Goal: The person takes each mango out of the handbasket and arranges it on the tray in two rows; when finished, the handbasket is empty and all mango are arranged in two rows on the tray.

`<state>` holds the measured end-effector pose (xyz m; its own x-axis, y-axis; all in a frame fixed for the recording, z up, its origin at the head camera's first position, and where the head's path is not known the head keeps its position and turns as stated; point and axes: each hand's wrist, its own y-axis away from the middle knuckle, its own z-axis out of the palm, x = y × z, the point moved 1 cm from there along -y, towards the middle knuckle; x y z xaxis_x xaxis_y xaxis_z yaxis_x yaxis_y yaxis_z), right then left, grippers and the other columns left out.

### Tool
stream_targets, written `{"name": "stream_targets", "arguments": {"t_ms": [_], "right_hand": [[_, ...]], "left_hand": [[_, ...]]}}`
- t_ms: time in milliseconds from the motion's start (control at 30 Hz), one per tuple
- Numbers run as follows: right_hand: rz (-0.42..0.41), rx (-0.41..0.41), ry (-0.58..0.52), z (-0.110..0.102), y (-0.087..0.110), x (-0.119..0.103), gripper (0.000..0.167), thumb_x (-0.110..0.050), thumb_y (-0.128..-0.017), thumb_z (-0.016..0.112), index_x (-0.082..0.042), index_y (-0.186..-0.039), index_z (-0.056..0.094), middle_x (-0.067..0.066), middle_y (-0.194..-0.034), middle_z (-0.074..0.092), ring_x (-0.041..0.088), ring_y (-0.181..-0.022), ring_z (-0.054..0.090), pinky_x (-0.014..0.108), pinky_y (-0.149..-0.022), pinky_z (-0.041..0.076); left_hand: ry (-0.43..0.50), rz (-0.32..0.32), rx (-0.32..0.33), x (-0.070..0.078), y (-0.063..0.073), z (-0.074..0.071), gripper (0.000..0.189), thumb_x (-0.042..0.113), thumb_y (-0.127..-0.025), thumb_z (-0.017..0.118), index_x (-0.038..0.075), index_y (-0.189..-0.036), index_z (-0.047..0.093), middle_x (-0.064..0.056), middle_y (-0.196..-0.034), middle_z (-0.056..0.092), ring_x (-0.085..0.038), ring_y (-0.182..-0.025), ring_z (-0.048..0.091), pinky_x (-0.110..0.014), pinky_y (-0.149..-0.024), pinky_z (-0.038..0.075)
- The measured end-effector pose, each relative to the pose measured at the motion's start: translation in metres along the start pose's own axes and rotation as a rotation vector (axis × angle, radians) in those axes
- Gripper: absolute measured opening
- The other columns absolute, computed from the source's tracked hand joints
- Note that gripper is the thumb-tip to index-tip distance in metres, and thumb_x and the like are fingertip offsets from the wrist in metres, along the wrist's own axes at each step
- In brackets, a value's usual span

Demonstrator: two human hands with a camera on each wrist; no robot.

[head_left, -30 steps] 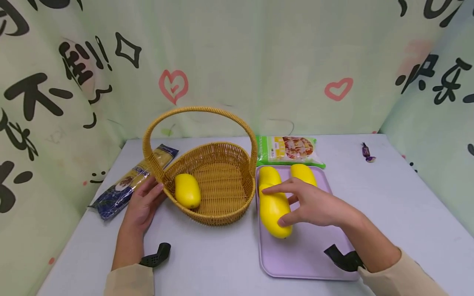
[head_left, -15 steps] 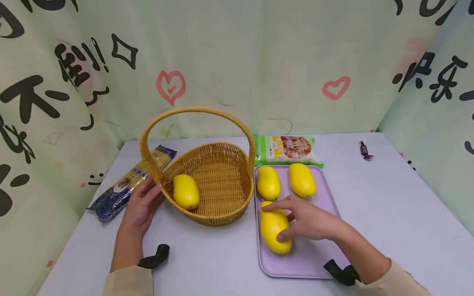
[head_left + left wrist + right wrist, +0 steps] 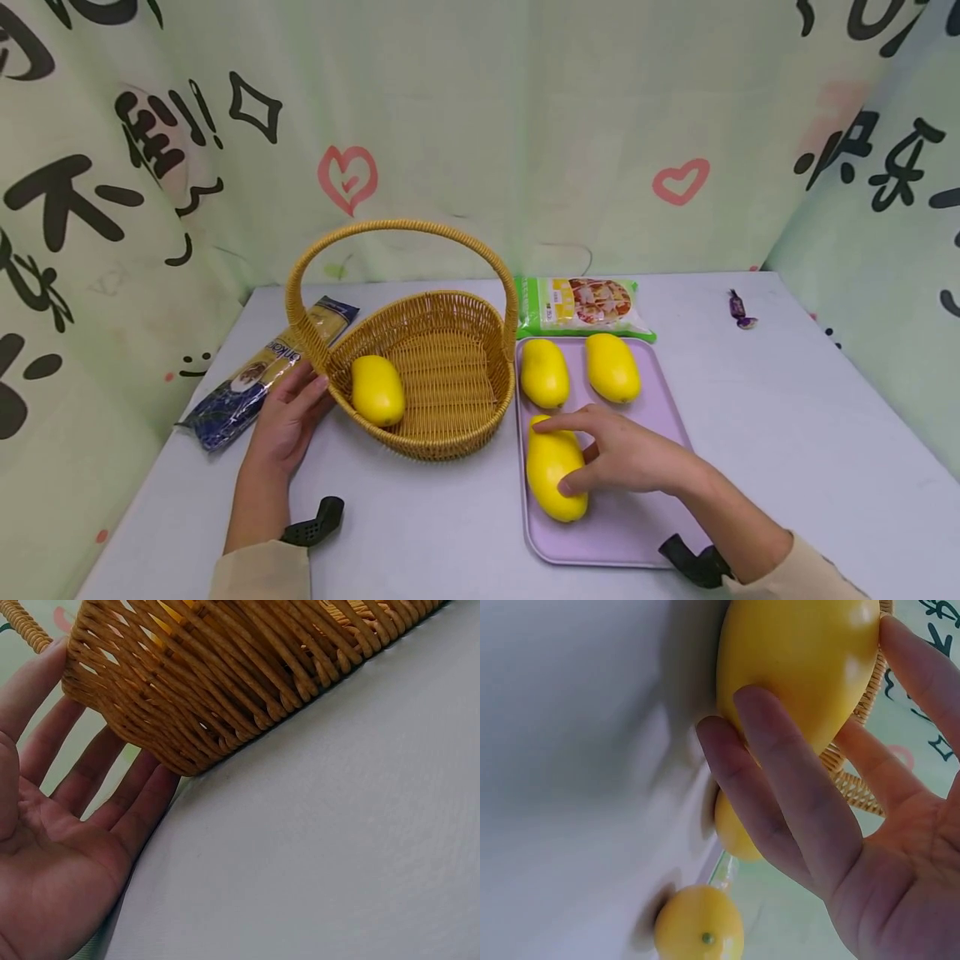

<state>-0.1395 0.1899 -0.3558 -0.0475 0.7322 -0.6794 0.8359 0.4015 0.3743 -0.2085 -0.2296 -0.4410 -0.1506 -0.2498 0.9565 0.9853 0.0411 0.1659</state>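
My right hand spans a smooth yellow, mango-like fruit, thumb at its near end and index finger at its far end. This fruit lies low over the front left of a lilac tray. In the right wrist view, the fingertips meet its yellow skin. Behind it on the tray sit two similar fruits, one at the left and one at the right. My left hand touches the left side of a wicker basket, its fingers fairly straight along the weave. Another yellow fruit lies inside the basket.
A blue and gold packet lies slanted left of the basket, beside my left hand. Behind the tray is a green and white food bag. One wrapped purple candy sits at the back right. The basket's tall handle arches upward.
My right hand has shifted the yellow fruit toward the tray's front, uncovering the back left fruit. The left hand and basket have stayed put.
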Motion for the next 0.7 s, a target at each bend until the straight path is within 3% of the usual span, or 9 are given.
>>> {"name": "stream_targets", "arguments": {"t_ms": [467, 567, 700], "right_hand": [[0.022, -0.011, 0.0, -0.012, 0.008, -0.005, 0.071, -0.029, -0.081, 0.088, -0.029, -0.146, 0.059, 0.017, -0.15, 0.051, 0.026, -0.106, 0.067, 0.039, -0.079, 0.06], [-0.034, 0.017, 0.04, -0.018, 0.01, -0.014, 0.066, -0.031, -0.085, 0.085, -0.023, -0.145, 0.06, 0.016, -0.145, 0.056, 0.027, -0.107, 0.068, 0.041, -0.082, 0.061], [-0.093, 0.054, 0.074, -0.026, 0.009, -0.028, 0.059, -0.032, -0.089, 0.082, -0.016, -0.142, 0.062, 0.012, -0.127, 0.066, 0.022, -0.099, 0.067, 0.035, -0.077, 0.059]], "left_hand": [[-0.019, 0.008, 0.013, -0.001, -0.001, 0.0, 0.062, 0.024, -0.102, 0.066, 0.022, -0.159, 0.042, 0.003, -0.154, 0.045, -0.007, -0.126, 0.058, -0.016, -0.101, 0.052], [-0.023, 0.001, 0.015, -0.001, -0.002, 0.0, 0.063, 0.025, -0.103, 0.066, 0.022, -0.16, 0.041, 0.001, -0.157, 0.043, -0.008, -0.128, 0.056, -0.017, -0.103, 0.051], [-0.033, -0.008, 0.016, -0.001, -0.001, 0.001, 0.062, 0.025, -0.103, 0.065, 0.022, -0.16, 0.04, 0.002, -0.158, 0.042, -0.01, -0.131, 0.054, -0.019, -0.107, 0.049]]}}
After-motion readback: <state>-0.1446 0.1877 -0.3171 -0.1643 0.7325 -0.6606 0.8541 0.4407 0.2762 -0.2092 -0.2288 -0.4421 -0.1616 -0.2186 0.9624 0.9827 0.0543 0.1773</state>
